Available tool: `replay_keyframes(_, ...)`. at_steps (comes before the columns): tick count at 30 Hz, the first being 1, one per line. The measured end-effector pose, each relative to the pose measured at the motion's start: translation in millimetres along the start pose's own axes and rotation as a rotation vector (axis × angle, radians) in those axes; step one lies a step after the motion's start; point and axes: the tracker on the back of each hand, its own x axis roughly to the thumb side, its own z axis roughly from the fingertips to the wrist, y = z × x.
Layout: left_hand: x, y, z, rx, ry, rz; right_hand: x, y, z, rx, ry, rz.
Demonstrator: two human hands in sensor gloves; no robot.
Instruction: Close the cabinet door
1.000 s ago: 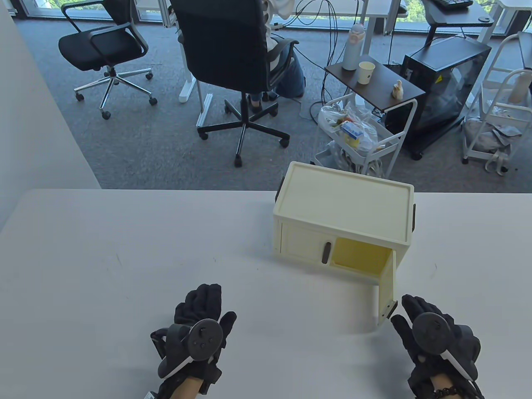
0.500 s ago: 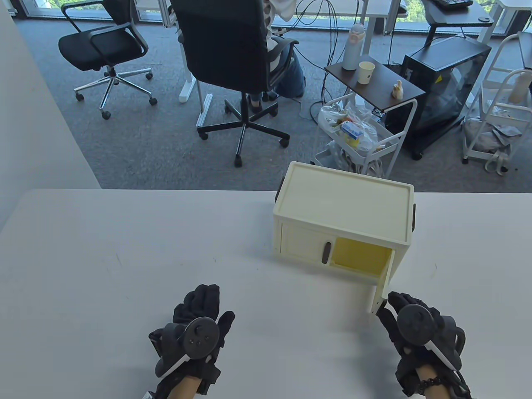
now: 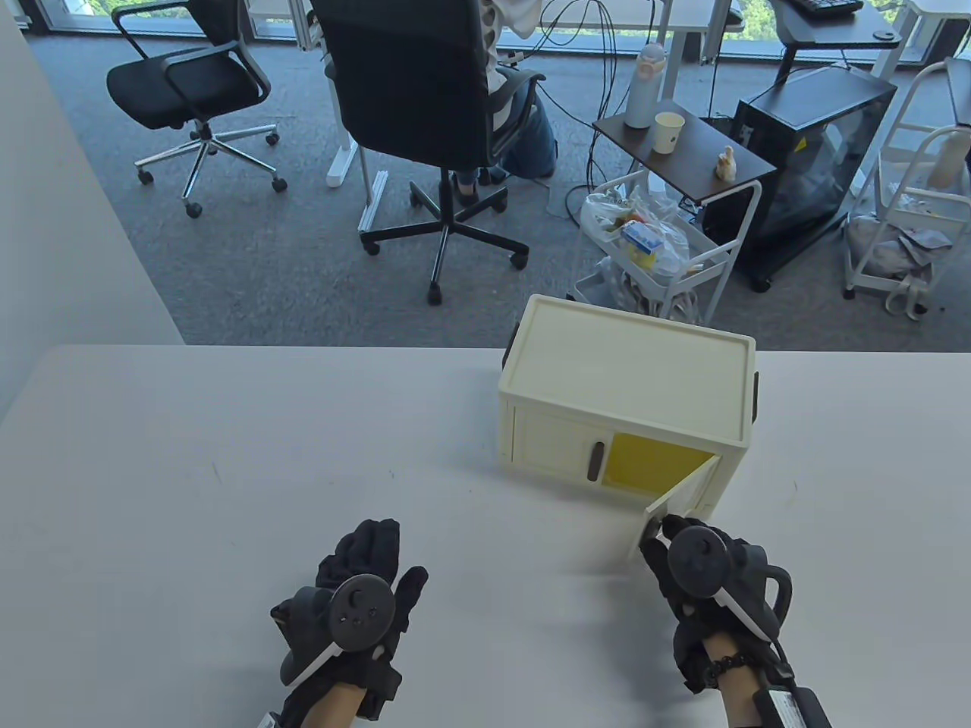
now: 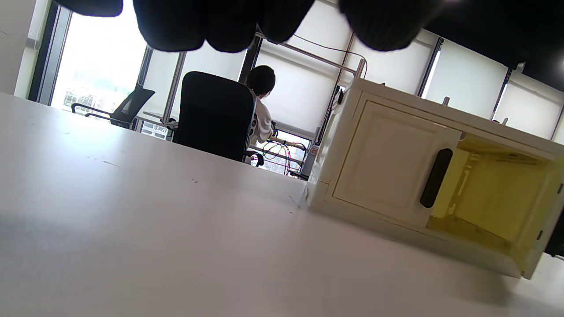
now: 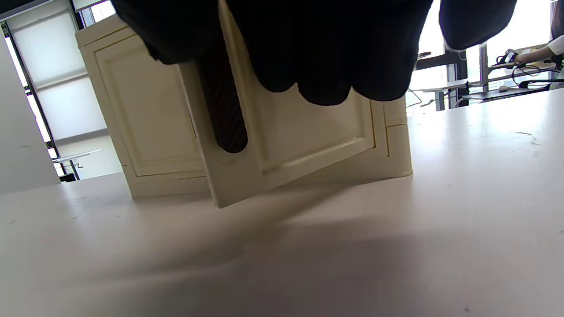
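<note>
Door (image 3: 677, 506) swung half-shut (right hand (image 3: 694, 565) seemingly pressing it).

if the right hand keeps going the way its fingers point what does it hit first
The right hand points at the half-open cream plastic cabinet door, which its fingertips already seem to touch; going on would likely swing it toward the yellow compartment.

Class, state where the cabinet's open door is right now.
In the table view, the open door swings out from the cabinet's right front, its free edge at the right hand.
</note>
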Motion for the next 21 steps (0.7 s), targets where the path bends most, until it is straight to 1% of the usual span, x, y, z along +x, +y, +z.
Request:
replay_keyframes(6, -3, 0, -2, -0.004, 0.009, 0.017, 13, 7, -18, -0.004, 0.026, -0.034)
replay_keyframes(10, -7, 0, -3, -0.009, 0.020, 0.023, 17, 13, -32, -0.002, 0.054, -0.083)
replay_keyframes(15, -10, -2, -5, -0.015, 0.030, 0.025, 19, 16, -46, -0.002, 0.066, -0.102)
replay_keyframes(21, -10, -2, -5, -0.020, 0.037, 0.018, 17, 19, -51, -0.001, 0.074, -0.132)
